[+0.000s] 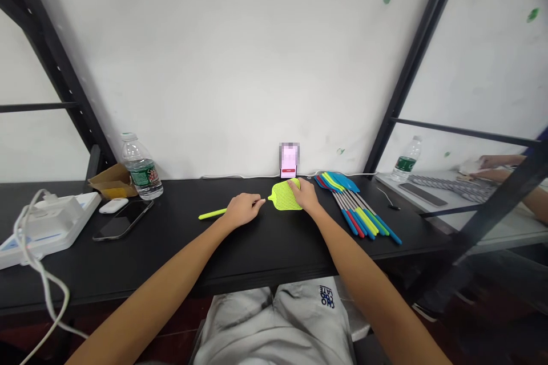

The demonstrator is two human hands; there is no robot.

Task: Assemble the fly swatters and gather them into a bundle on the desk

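A yellow-green fly swatter (pixel 285 195) lies sideways over the black desk, its perforated head to the right and its handle (pixel 212 214) to the left. My left hand (pixel 243 210) is closed around the middle of it, hiding most of the rod. A short bit of rod shows past my fingers toward the head's neck. My right hand (pixel 305 194) grips the right side of the head, thumb on its upper face. To the right lies a pile of fly swatters (pixel 357 205) with blue, red and yellow-green handles, heads toward the wall.
A phone (pixel 289 161) with a lit screen leans against the wall. On the left are a water bottle (pixel 143 168), a cardboard box (pixel 113 181), a white earphone case (pixel 113 205), a dark phone (pixel 123 220) and a white power strip (pixel 51 228). Another person's arm (pixel 505 168) shows beyond the right frame.
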